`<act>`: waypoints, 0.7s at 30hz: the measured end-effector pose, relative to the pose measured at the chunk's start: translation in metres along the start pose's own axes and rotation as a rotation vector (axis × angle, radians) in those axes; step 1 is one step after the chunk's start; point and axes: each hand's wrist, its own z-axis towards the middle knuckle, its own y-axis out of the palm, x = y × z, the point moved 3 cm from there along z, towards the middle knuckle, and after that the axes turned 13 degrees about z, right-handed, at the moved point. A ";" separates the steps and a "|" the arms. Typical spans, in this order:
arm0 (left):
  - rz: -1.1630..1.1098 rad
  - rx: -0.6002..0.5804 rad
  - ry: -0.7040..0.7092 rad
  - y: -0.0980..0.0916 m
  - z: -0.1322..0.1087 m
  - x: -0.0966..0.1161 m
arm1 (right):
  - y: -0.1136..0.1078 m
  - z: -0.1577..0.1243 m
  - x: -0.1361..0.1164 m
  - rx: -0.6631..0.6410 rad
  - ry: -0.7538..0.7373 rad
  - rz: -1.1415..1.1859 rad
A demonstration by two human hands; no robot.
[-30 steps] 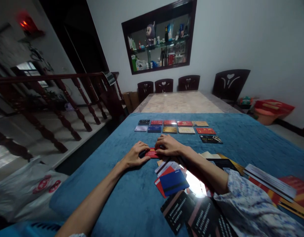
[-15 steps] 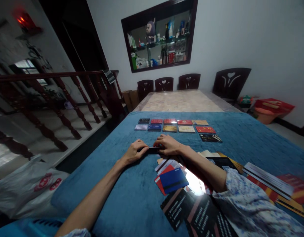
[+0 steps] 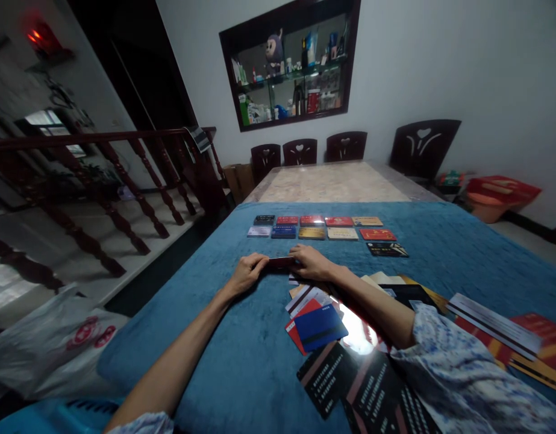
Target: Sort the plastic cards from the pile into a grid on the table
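Between both hands a dark red card point(image 3: 280, 263) is held tilted just over the blue cloth; whether it is one card or a small stack I cannot tell. My left hand point(image 3: 249, 272) pinches its left end, thumb toward me. At the other end my right hand point(image 3: 311, 263) grips it with curled fingers. Beyond the hands lie two rows of cards, among them a gold card point(image 3: 311, 233) and a red card point(image 3: 377, 234), with a black card point(image 3: 387, 249) nearer. Loose cards overlap below my right forearm, including a blue card point(image 3: 320, 327) and black cards point(image 3: 325, 374).
The blue cloth point(image 3: 205, 349) covers the near part of the table, and bare marble-patterned tabletop point(image 3: 332, 182) shows behind it. More cards point(image 3: 494, 322) lie at the right. Chairs point(image 3: 300, 150) stand at the far end, a wooden railing point(image 3: 137, 141) to the left.
The held card has tipped up, so its dark red face now shows instead of a thin edge. Both hands have shifted slightly up and left.
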 end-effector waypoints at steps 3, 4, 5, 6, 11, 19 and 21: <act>-0.001 0.012 0.020 0.000 -0.001 0.000 | 0.001 0.001 0.002 0.029 0.001 0.015; -0.002 0.020 0.029 0.000 -0.001 0.000 | 0.001 0.001 0.003 0.046 -0.001 0.025; -0.003 0.029 0.036 -0.001 -0.001 0.000 | 0.001 0.001 0.004 0.066 -0.004 0.038; -0.003 0.039 0.042 -0.001 -0.001 0.000 | 0.001 0.001 0.006 0.092 -0.009 0.054; 0.006 0.065 0.067 -0.003 -0.001 0.001 | -0.003 0.002 0.010 0.249 -0.046 0.167; 0.046 -0.002 0.125 -0.001 -0.001 0.004 | -0.008 0.003 0.008 0.403 -0.055 0.276; 0.049 -0.011 0.137 0.000 -0.001 0.005 | -0.007 0.005 0.007 0.408 -0.064 0.264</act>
